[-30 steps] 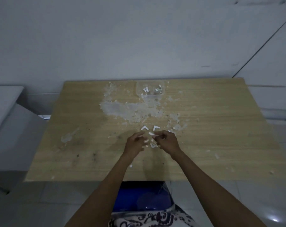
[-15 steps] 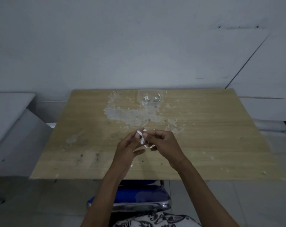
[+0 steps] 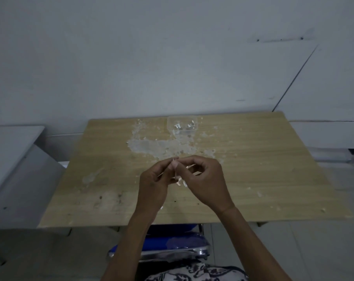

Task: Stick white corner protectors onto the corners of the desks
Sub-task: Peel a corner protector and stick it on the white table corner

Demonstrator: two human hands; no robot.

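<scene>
Corner protector [image 3: 175, 166], white and small, is held above the middle of the desk [image 3: 253, 169], pinched between the fingertips of both hands; much of it is hidden by the fingers, so its exact shape cannot be told. The desk is a light wood-grain top set against a pale wall [image 3: 151, 57], with a patch of whitish residue [image 3: 151, 145] and scattered white flecks across its far centre. A grey surface [image 3: 9, 149] stands just beside the desk's left edge. A blue chair seat [image 3: 172, 240] with a metal rim shows below the desk's near edge, between the forearms. Right hand [image 3: 206, 183] has its fingers curled, thumb and forefinger closed on the protector. Left hand [image 3: 153, 185] meets it from the left, its fingertips also pinching the piece. A clear plastic container [image 3: 182, 125] sits at the far edge of the desk, holding a few white pieces. Small white scraps [image 3: 181, 182] show just below the pinching fingers.
</scene>
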